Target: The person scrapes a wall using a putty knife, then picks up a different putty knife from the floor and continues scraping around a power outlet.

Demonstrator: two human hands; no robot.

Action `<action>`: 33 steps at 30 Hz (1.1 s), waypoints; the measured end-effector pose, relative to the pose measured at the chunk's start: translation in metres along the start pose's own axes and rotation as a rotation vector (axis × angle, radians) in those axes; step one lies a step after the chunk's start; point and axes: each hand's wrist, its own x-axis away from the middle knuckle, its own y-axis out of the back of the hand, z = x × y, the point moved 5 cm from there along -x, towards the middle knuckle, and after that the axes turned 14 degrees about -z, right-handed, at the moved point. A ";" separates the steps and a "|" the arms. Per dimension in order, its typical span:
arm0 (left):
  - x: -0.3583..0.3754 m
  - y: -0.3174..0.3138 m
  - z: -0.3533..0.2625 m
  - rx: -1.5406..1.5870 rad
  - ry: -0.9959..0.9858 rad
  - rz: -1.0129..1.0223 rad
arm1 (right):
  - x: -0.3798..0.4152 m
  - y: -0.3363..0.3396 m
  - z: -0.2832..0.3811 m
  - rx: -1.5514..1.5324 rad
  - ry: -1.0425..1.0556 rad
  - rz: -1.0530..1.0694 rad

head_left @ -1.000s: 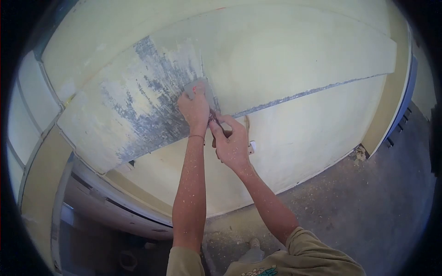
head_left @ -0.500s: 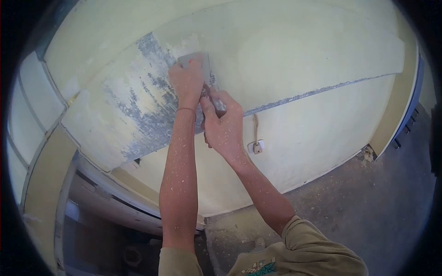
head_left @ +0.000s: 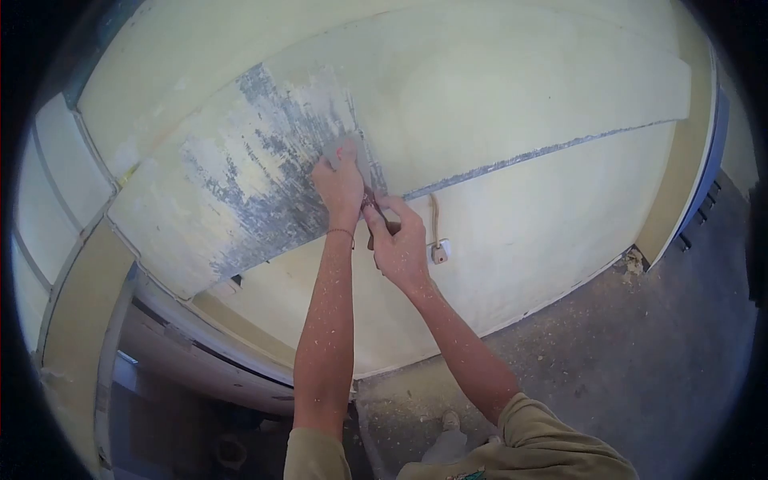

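Observation:
My right hand (head_left: pixel 400 244) is wrapped round the handle of a wide scraper, near the lower edge of the pale paint band. Higher up, my left hand (head_left: pixel 339 188) presses its fingers on the scraper's flat blade (head_left: pixel 365 158), which lies against the wall. Both hands are on this one tool, and the fingers partly hide its blade and handle. To the left spreads a patch of scraped wall (head_left: pixel 272 160), streaked grey and whitish. Pale flakes speckle both forearms.
Cream paint (head_left: pixel 512 88) covers the wall to the right. Below the band's ragged edge sits a wall socket (head_left: pixel 439 251) with a cable above it. Flakes lie on the grey floor (head_left: pixel 560 360). A door frame (head_left: pixel 680 184) stands at right, and a ledge (head_left: pixel 216 344) runs at lower left.
Both hands have slid down the wall with the scraper, slightly to the right. Streaked, scraped surface now shows where the blade and left hand were.

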 end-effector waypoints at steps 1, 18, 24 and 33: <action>0.000 -0.001 0.004 0.002 -0.001 0.001 | 0.000 0.000 -0.001 -0.002 0.003 0.003; -0.038 0.003 -0.122 -0.143 -0.240 -0.042 | -0.049 -0.034 0.071 -0.176 0.012 0.034; -0.040 -0.012 -0.089 0.005 -0.189 0.029 | -0.048 -0.018 0.071 -0.045 0.164 -0.033; -0.006 0.002 -0.038 -0.043 -0.027 -0.034 | -0.019 -0.003 0.033 -0.028 0.204 -0.010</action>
